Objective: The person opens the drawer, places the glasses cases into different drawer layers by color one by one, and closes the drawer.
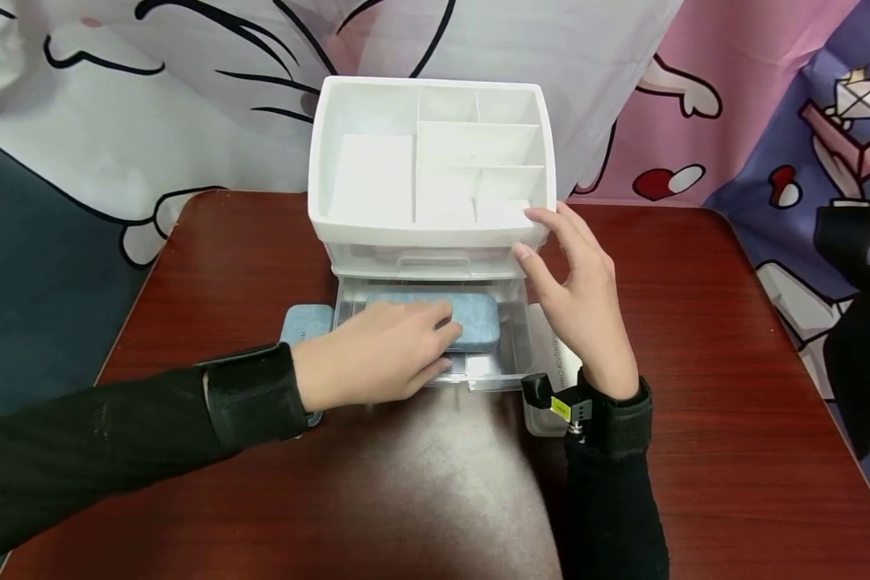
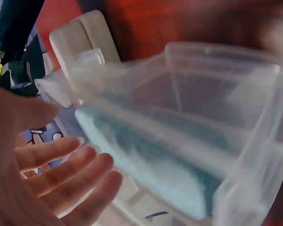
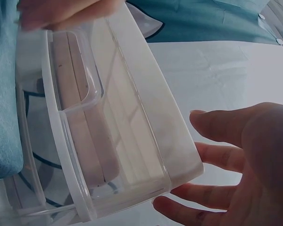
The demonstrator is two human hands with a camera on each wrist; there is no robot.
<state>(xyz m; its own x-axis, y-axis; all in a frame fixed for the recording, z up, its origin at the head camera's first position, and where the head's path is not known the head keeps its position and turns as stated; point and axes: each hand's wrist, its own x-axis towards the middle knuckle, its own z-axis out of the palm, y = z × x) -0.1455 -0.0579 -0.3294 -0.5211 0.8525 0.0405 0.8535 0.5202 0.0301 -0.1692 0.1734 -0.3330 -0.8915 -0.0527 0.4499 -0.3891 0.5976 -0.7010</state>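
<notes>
A white desktop drawer organizer [image 1: 435, 234] has its lower clear drawer [image 1: 513, 346] pulled out. Inside that drawer lies a light blue case [image 1: 482, 321], seen through the clear wall in the left wrist view. My left hand [image 1: 380, 350] is over the drawer, its fingers extended beside the blue case [image 2: 146, 160] and not wrapped around it. At the organizer's front right corner is my right hand [image 1: 587, 298], with thumb and fingers spread loosely. In the right wrist view its fingertips [image 3: 167, 207] are at the corner; whether they touch it cannot be told.
Another blue case [image 1: 308, 321] lies left of the drawer, partly under my left arm. A pale case [image 1: 544, 420] lies on the right, beside my right wrist. The upper drawer, closed, holds a pinkish-beige case [image 3: 101, 160]. A cartoon-print cloth [image 1: 609, 97] hangs behind the brown table [image 1: 703, 362].
</notes>
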